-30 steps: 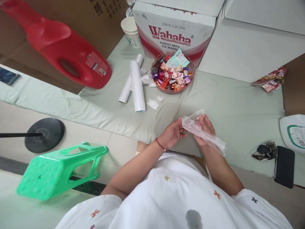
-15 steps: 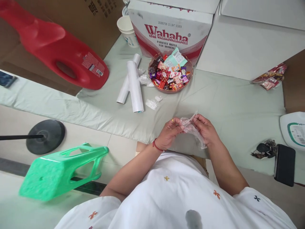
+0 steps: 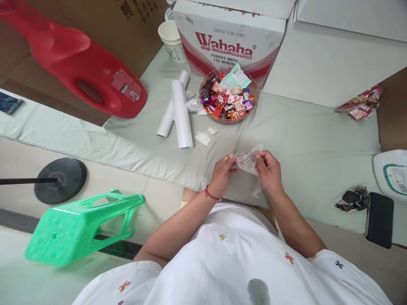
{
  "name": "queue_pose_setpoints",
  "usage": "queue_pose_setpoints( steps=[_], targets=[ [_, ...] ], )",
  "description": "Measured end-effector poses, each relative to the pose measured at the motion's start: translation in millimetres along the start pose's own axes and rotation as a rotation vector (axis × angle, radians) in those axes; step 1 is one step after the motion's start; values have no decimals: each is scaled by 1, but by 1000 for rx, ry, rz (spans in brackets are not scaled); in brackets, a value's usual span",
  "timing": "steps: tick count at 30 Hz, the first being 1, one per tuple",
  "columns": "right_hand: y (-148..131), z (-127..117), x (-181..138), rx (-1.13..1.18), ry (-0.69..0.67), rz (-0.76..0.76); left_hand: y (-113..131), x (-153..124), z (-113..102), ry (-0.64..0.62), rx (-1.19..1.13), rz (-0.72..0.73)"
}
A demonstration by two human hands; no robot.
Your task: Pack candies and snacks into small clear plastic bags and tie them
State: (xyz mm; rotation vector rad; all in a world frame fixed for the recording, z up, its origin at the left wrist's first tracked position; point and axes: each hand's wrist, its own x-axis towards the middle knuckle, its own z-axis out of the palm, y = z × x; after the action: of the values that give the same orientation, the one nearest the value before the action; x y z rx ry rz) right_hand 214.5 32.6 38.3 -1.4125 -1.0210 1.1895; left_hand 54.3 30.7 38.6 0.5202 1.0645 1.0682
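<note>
Between my two hands a thin, crumpled clear plastic bag (image 3: 249,161) is stretched over the near edge of the cloth-covered table. My left hand (image 3: 223,171) pinches one side of it with thumb and fingertips. On the other side, my right hand (image 3: 268,169) grips it between thumb and fingers, and a loose strip hangs below. Beyond the hands lie small folded pieces of clear plastic (image 3: 204,137). Farther back stands a glass bowl (image 3: 230,120) of wrapped sweets. Two white paper rolls (image 3: 182,116) lie crossed left of the bowl.
A red jug (image 3: 111,93), paper cups (image 3: 173,40) and a water carton (image 3: 229,42) stand at the back. Keys (image 3: 352,198), a black phone (image 3: 380,220) and a white bottle (image 3: 392,173) are at right. A green plastic stool (image 3: 82,228) lies on its side at lower left.
My hands have drawn slightly apart, the left moving a little left, and the plastic bag is spread wider between them. Its loose end has swung left, hanging lower.
</note>
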Motion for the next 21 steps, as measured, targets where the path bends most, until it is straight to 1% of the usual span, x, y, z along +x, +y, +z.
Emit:
queue_pose_setpoints(
  steps=[4, 6, 9, 12, 15, 17, 19, 21],
  targets=[
    [3, -1, -4, -73, 14, -48, -5, 5, 0, 135, 130, 82],
    [5, -2, -6, -158, 51, -101, -6, 6, -1, 160, 140, 91],
    [5, -6, -7, -272, 111, -166, -6, 8, -7, 164, 157, 105],
    [-1, -16, -3, -280, 141, -157, -1, 10, -16, 122, 166, 92],
    [-9, -29, 6, -216, 182, -118, 7, 11, -27, 52, 156, 58],
    [-13, -36, 13, -156, 224, -104, 13, 11, -31, 37, 128, 57],
    [-14, -37, 17, -94, 263, -80, 17, 10, -29, 14, 50, 39],
    [-13, -31, 17, -49, 281, -42, 18, 10, -20, -22, -66, -13]
  ],
)
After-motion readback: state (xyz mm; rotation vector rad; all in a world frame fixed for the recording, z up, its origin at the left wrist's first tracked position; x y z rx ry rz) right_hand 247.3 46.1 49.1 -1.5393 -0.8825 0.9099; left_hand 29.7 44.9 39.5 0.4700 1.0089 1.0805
